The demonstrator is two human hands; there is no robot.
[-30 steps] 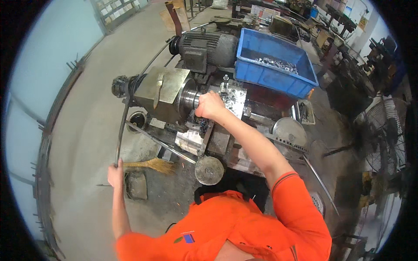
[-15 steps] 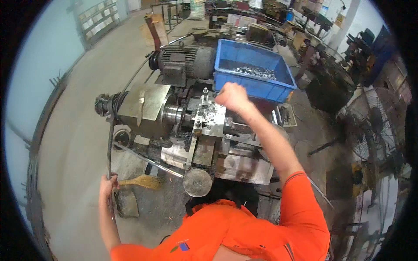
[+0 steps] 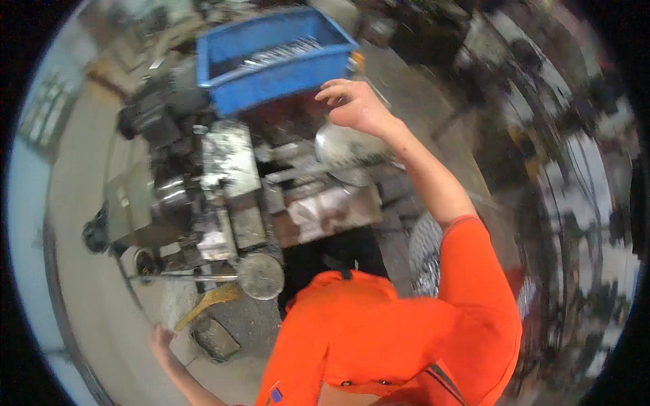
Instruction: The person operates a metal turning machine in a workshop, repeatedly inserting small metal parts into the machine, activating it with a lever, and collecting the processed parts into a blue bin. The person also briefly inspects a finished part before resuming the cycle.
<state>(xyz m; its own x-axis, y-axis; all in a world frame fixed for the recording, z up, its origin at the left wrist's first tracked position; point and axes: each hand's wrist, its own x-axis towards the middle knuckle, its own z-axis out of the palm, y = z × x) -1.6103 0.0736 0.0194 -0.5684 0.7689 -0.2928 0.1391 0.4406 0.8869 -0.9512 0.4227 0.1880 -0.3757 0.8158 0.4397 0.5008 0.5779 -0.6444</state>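
Observation:
At the lower left, my left hand (image 3: 160, 338) is closed around a long dark rod (image 3: 133, 291) that runs up toward the lathe; blur softens the fingers. My right hand (image 3: 355, 107) hangs in the air below the right corner of a blue bin (image 3: 281, 78), its fingers loosely curled and apart with nothing in them. Small shiny metal parts (image 3: 281, 53) lie in the bin. Left of centre stands the lathe's grey headstock (image 3: 132, 206), with a metal tool block (image 3: 230, 159) beside it. A round handwheel (image 3: 261, 276) sits nearer to me.
A straw brush (image 3: 206, 304) lies low on the left, just above a shallow pan (image 3: 215, 340). A horizontal metal bar (image 3: 189, 277) reaches toward the handwheel. On the right, cluttered machinery and racks are smeared by motion. Bright metal bits (image 3: 426, 271) show beside my right sleeve.
The view has swung right, so the lathe and bin sit farther left. My right hand has left the tool block's side, and its closed fingers have loosened. My left hand remains on the rod.

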